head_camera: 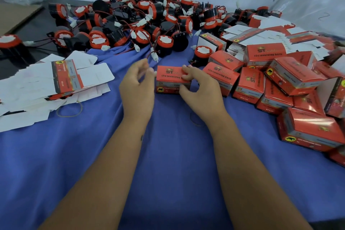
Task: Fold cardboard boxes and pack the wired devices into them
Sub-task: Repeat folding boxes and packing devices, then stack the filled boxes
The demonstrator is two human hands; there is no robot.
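Note:
A closed red cardboard box (169, 77) stands on the blue cloth (168, 155) in the middle. My right hand (197, 87) grips it, fingers curled over its top right edge and thumb at its front. My left hand (138, 84) hovers just left of the box with fingers loosely curled, holding nothing. A heap of black and red wired devices (149, 22) lies behind. One device (201, 54) sits alone just behind the box.
Flat unfolded box blanks (56, 84) are stacked at the left, with a rubber band (70, 108) beside them. Several closed red boxes (280, 84) are piled at the right, with more blanks (270, 31) behind them. A white wall backs the table.

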